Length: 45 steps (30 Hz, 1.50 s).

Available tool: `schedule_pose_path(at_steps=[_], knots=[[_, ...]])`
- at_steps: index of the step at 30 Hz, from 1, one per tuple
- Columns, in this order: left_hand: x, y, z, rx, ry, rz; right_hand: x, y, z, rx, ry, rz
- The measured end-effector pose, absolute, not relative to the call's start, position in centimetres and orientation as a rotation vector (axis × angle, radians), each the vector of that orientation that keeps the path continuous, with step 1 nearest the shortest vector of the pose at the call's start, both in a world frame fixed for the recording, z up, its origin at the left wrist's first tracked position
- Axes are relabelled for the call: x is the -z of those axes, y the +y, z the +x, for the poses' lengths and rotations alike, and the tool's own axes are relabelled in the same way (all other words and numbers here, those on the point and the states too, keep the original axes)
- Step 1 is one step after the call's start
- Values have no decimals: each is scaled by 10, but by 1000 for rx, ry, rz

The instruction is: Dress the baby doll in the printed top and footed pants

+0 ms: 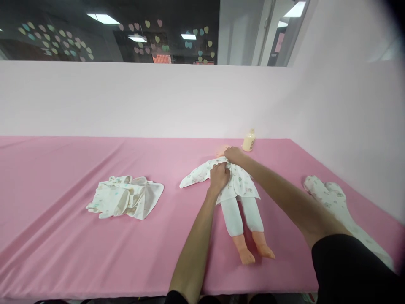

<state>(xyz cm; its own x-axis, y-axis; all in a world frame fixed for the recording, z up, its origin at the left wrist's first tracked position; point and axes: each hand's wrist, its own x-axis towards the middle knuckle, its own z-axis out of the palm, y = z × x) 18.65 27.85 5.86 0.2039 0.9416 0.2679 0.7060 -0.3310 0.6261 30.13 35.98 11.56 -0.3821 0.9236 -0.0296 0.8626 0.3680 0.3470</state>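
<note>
A baby doll lies on its back on the pink-covered table, its feet towards me. It wears a white printed jacket and plain white trousers. One jacket sleeve stretches out flat to the left. My left hand is closed on the jacket's front at the chest. At the neckline, my right hand has its fingers bent round the collar edge. Most of the doll's head is hidden behind my right hand.
Folded printed baby clothes lie to the left. Another white printed garment lies at the right, partly behind my right forearm. A pale yellow bottle stands near the back wall. The pink cover has long creases.
</note>
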Motion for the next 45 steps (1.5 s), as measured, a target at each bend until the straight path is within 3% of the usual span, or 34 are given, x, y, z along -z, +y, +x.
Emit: schedule_pose_path(at_steps=[16,25,30,38,45], knots=[[-58,279,186,-909,1517,2077,-120,378,315,21,2445,1853],[-52,312,181,-1053,1457,2110,-112,368,348,909,2673,1891],[-47,335,190,-971,1444,2330,-98,366,364,1203,2734,1886],[-41,343,192,-1058,1483,2359,-86,372,360,1090,2782,2109],[-39,351,183,-1210,1373,2036,-75,350,357,870,2580,2721]])
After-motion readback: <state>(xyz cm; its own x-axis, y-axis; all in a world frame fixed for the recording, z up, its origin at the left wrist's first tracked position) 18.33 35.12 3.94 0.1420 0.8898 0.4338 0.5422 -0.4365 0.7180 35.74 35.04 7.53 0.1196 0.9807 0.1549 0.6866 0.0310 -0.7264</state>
